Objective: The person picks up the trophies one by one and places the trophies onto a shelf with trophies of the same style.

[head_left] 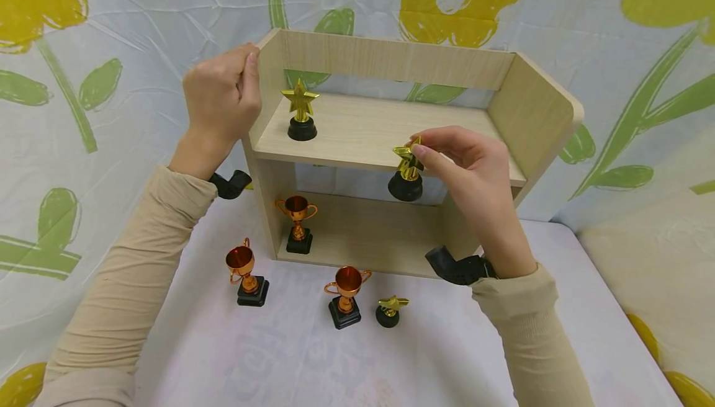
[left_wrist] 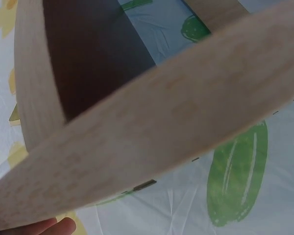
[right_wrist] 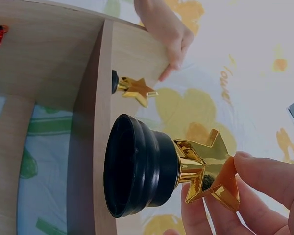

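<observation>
My right hand (head_left: pixel 475 168) pinches a gold star trophy (head_left: pixel 406 185) by its star, between thumb and fingers. Its round black base points down, in front of the upper shelf's front edge. In the right wrist view the hollow underside of the trophy's base (right_wrist: pixel 125 166) shows. On the left, my left hand (head_left: pixel 223 93) grips the top of the wooden shelf unit's side panel (head_left: pixel 269 78); its fingertips (left_wrist: pixel 63 226) peek out beneath the panel in the left wrist view. Another gold star trophy (head_left: pixel 301 129) stands upright on the upper shelf, close to that panel.
A bronze cup trophy (head_left: pixel 299 211) stands at the left of the lower shelf (head_left: pixel 368 227). On the white tabletop (head_left: pixel 447 357) before the unit are a left bronze cup (head_left: pixel 252 292), a middle bronze cup (head_left: pixel 345 314) and a gold star trophy (head_left: pixel 388 316). Flower-printed cloth (head_left: pixel 156 16) hangs behind.
</observation>
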Demonstrator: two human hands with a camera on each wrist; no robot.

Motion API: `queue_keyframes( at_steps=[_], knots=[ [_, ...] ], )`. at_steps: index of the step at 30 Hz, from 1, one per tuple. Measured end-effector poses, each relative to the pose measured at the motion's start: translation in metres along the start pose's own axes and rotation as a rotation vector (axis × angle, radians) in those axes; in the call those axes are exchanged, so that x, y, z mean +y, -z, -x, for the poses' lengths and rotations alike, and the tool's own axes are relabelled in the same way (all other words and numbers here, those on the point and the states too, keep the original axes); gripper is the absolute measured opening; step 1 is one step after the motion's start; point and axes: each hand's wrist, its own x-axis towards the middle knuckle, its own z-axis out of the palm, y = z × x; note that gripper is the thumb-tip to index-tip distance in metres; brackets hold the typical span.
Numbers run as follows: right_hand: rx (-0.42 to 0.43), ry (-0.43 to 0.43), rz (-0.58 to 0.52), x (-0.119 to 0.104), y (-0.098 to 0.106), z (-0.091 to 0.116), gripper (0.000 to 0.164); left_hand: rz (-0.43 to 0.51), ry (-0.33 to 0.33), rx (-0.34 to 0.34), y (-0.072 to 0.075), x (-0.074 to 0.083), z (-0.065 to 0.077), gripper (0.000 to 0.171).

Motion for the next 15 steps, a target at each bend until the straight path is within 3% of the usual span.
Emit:
queue_keyframes(
  at_steps=[15],
  knots=[
    [0.024, 0.053, -0.121, -0.015, -0.001, -0.017, 0.017, -0.004, -0.005, 0.000, 0.000, 0.000, 0.000, 0.037]
  ],
)
